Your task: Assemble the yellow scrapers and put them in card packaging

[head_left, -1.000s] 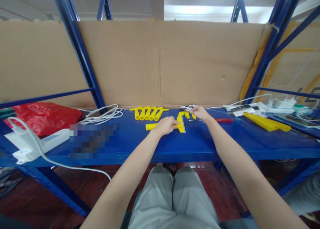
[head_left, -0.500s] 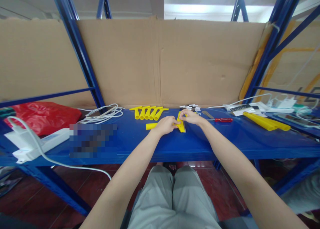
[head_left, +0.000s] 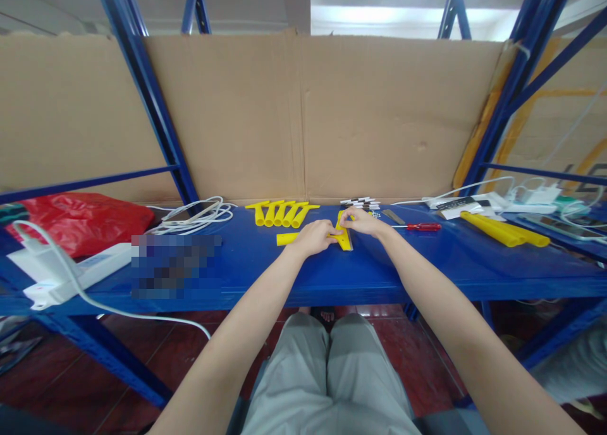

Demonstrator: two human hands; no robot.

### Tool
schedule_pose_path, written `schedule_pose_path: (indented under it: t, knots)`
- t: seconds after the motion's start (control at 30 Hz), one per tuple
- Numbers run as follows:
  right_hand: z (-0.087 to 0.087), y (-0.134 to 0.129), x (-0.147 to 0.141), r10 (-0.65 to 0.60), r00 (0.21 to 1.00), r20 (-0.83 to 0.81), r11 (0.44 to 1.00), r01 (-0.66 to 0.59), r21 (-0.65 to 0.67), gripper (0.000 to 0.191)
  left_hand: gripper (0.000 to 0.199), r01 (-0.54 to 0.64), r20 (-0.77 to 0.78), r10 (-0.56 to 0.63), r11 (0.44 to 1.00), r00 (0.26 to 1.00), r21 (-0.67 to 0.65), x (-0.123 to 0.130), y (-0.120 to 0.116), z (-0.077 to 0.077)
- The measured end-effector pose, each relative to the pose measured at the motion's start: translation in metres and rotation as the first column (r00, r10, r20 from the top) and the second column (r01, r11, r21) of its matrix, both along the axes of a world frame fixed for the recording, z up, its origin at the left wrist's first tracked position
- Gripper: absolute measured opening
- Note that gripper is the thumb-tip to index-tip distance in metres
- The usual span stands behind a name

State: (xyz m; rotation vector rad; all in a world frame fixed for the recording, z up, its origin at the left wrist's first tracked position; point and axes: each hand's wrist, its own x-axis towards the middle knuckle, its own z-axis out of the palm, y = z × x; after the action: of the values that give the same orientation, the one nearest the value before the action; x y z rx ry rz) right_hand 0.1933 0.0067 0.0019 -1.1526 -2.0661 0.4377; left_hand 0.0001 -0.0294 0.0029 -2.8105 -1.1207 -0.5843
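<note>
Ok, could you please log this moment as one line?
left hand: holds yellow tool | right hand: at its head | near: red screwdriver | behind: row of yellow parts

The yellow T-shaped tool [head_left: 346, 239] lies left of the red-handled screwdriver [head_left: 423, 227], its smooth, tubular handle pointing away from it and its flared head crosswise, with a thin pale strip along the near side. The left hand [head_left: 314, 238] grips the neck; the right hand's [head_left: 360, 221] fingertips meet the head's far end.
</note>
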Motion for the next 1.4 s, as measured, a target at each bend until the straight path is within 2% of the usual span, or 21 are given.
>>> schedule_pose_path:
  t: [0.1, 0.23, 0.37, 0.43, 0.5, 0.6, 0.67, 0.77, 0.9, 1.17, 1.3, 1.37, 1.4]
  knots:
    - [-0.003, 0.001, -0.001, -0.021, 0.996, -0.086, 0.999, 0.018, -0.034, 0.006, 0.030, -0.002, -0.005, 0.002, 1.000, 1.000, -0.001, 0.000, -0.001, 0.000]
    - [-0.005, 0.003, -0.004, -0.140, 0.969, -0.205, 0.990, 0.131, -0.057, 0.017, 0.030, 0.000, 0.031, 0.000, 1.000, 1.000, 0.005, 0.000, 0.001, -0.002]
    - [0.001, -0.003, -0.006, -0.234, 0.917, -0.322, 0.966, 0.183, -0.180, 0.019, 0.030, -0.058, 0.070, 0.056, 0.997, 0.996, 0.040, -0.001, 0.004, -0.003]
    - [0.004, -0.009, -0.006, -0.216, 0.904, -0.368, 0.946, 0.100, -0.309, 0.014, 0.030, -0.096, 0.086, 0.091, 0.993, 0.992, 0.064, -0.001, 0.005, -0.001]
    - [0.007, -0.013, -0.006, -0.148, 0.901, -0.407, 0.894, -0.054, -0.445, 0.007, 0.028, -0.121, 0.102, 0.112, 0.989, 0.988, 0.082, -0.002, 0.005, 0.001]
    - [0.008, -0.018, -0.007, -0.051, 0.885, -0.464, 0.810, -0.235, -0.538, 0.009, 0.026, -0.132, 0.126, 0.121, 0.988, 0.985, 0.081, -0.002, 0.005, 0.003]
    - [0.008, -0.019, -0.007, -0.025, 0.872, -0.488, 0.794, -0.279, -0.540, 0.013, 0.028, -0.130, 0.159, 0.117, 0.989, 0.980, 0.074, -0.002, 0.004, 0.003]
    - [0.007, -0.019, -0.009, -0.001, 0.852, -0.523, 0.800, -0.313, -0.512, 0.014, 0.038, -0.143, 0.207, 0.130, 0.988, 0.970, 0.050, -0.001, 0.002, 0.002]
    - [0.006, -0.019, -0.011, 0.002, 0.839, -0.544, 0.815, -0.317, -0.486, 0.011, 0.054, -0.184, 0.168, 0.182, 0.983, 0.969, -0.005, -0.001, 0.000, 0.000]
    - [0.007, -0.024, -0.016, 0.001, 0.840, -0.543, 0.828, -0.305, -0.470, 0.014, 0.050, -0.198, 0.092, 0.195, 0.980, 0.976, 0.017, -0.001, -0.002, 0.000]
    - [0.013, -0.027, -0.013, 0.016, 0.841, -0.541, 0.817, -0.323, -0.478, 0.015, 0.052, -0.198, 0.135, 0.191, 0.980, 0.972, 0.036, 0.000, -0.005, 0.003]
    - [0.018, -0.025, -0.006, -0.014, 0.847, -0.532, 0.845, -0.274, -0.459, 0.017, 0.051, -0.199, 0.191, 0.188, 0.979, 0.963, 0.040, 0.000, -0.006, 0.004]
    - [0.020, -0.023, -0.001, -0.059, 0.856, -0.513, 0.874, -0.204, -0.441, 0.016, 0.050, -0.203, 0.224, 0.190, 0.978, 0.956, 0.038, 0.000, -0.006, 0.005]
